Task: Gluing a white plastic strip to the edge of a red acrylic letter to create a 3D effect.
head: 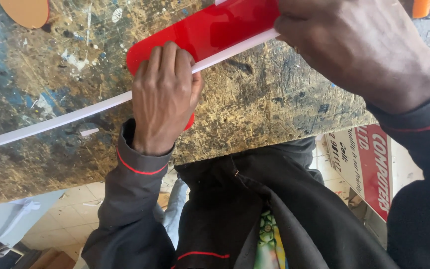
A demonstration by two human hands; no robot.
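Note:
A glossy red plastic panel point(210, 30) with rounded corners lies on a worn, paint-stained workbench point(255, 104). A long white strip point(65, 117) runs diagonally across the bench and along the panel's near edge. My left hand point(162, 97) presses flat on the panel's rounded end and on the strip. My right hand point(359, 50) grips the panel and strip at the upper right, fingers curled over them. The panel's far end is cut off by the frame's top edge.
An orange-brown disc point(25, 11) lies at the bench's far left corner. A small white sliver point(89, 132) rests near the strip. A red and white sign board point(369, 167) leans below the bench on the right, above a tiled floor point(70, 219).

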